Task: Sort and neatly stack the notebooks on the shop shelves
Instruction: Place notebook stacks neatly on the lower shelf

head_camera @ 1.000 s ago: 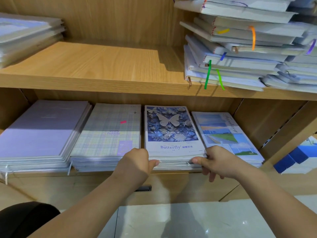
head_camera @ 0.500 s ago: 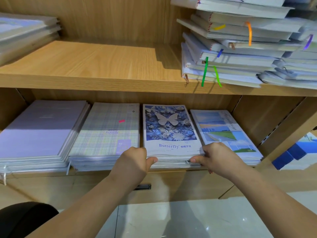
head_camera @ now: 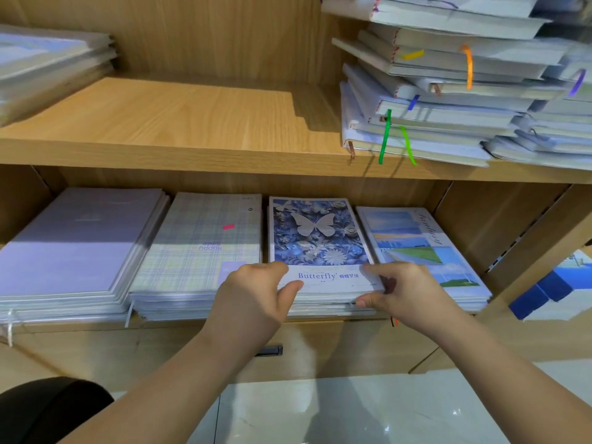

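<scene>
Left hand (head_camera: pixel 254 294) and right hand (head_camera: pixel 408 293) have crept forward, each grip pinching the Butterfly stack (head_camera: pixel 317 238).

Lower shelf (head_camera: pixel 192 184): four flat stacks side by side: lilac stack (head_camera: pixel 73 248), plaid stack (head_camera: pixel 198 251), Butterfly stack (head_camera: pixel 317 235), landscape stack (head_camera: pixel 416 245). Left hand (head_camera: pixel 253 296) and right hand (head_camera: pixel 407 293) hold the Butterfly stack's near corners. Upper shelf (head_camera: pixel 192 116): skewed ribbon-marked pile (head_camera: pixel 448 100) on the right, small stack (head_camera: pixel 48 65) on the left.
</scene>
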Tool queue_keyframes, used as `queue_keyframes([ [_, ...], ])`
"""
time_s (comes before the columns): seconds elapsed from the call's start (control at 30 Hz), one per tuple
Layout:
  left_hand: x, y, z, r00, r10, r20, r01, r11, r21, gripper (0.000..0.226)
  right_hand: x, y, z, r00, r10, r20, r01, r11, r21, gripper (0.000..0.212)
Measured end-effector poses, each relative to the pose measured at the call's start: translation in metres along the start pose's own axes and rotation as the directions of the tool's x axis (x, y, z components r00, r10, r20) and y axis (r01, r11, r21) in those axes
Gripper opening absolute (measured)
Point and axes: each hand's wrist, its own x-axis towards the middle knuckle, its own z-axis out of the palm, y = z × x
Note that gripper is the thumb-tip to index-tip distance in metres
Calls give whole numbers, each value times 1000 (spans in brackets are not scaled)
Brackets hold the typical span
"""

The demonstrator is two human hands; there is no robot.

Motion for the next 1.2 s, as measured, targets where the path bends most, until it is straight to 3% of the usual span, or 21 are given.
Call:
queue_keyframes([
  [0.07, 1, 1, -2, 996, 64, -65, -62, 997, 44, 26, 0, 0, 3, 1000, 4, 11, -4, 1000, -7, 77],
  [0.17, 2, -1, 2, 985, -116, 127, 98, 985, 141, 37, 1, -3, 4, 1000, 8, 12, -7, 998, -63, 72],
  [0.27, 3, -4, 9, 957, -214, 196, 186, 971, 150, 41, 2, -5, 5, 997, 75, 23, -72, 993, -94, 70],
  [0.5, 14, -1, 5, 989, -138, 53, 143, 983, -112, 42, 0, -5, 9, 997, 71, -17, -72, 995, -66, 60],
  [0.6, 18, -5, 11, 942, -300, 151, 336, 847, -411, 27, 1, -6, 10, 998, 65, -26, -67, 995, -70, 71],
  [0.7, 17, -3, 13, 915, -320, 246, 403, 756, -516, 13, 1, -5, 10, 997, 65, -41, -67, 997, -39, 72],
  [0.8, 14, -1, 13, 924, -294, 243, 378, 794, -477, 29, 0, -4, 12, 996, 66, -56, -67, 998, -4, 75],
  [0.9, 8, 3, 13, 955, -225, 191, 272, 921, -279, 16, -1, -4, 17, 994, 57, -90, -58, 998, -4, 74],
  [0.97, 9, 6, 12, 952, -225, 209, 266, 945, -191, 38, -2, -4, 20, 991, 55, -125, -58, 998, -15, 67],
  [1.07, 7, 10, 7, 956, -224, 191, 269, 928, -258, 15, -7, -6, 23, 986, 27, -164, -33, 999, -33, 60],
  [1.13, 8, 9, 8, 956, -224, 189, 276, 906, -322, 28, -12, -7, 24, 982, -11, -188, 6, 1000, -28, 57],
  [1.2, 10, 6, 10, 937, -255, 241, 338, 840, -425, 25, -15, -8, 24, 979, -47, -199, 42, 999, -30, 58],
])
